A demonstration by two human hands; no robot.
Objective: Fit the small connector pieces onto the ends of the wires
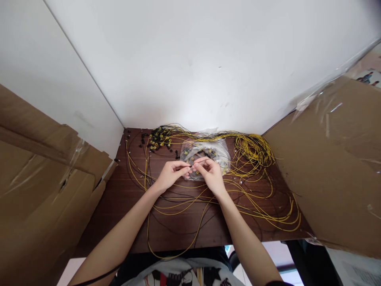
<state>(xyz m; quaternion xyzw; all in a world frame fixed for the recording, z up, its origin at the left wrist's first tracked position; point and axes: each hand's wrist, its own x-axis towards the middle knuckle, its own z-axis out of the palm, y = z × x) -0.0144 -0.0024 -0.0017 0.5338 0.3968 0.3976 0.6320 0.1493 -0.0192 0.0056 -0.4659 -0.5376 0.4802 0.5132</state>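
Observation:
My left hand (172,173) and my right hand (210,174) meet over the middle of the table, fingertips nearly touching. Both pinch a thin black wire (191,166), with a small dark piece showing between the fingertips; its exact shape is too small to make out. Beneath the hands lies a clear plastic bag (224,147) holding small black and yellow parts. Loose yellow wires (178,213) and black ones run across the table in front of my wrists, partly under my forearms.
On the brown table (119,222), a cluster of black-and-yellow connectors (160,138) sits at the back left, with wires leading right to a tangled yellow wire bundle (254,151). Cardboard (333,167) walls the right side, more cardboard (44,190) the left. A white panel (190,71) stands behind.

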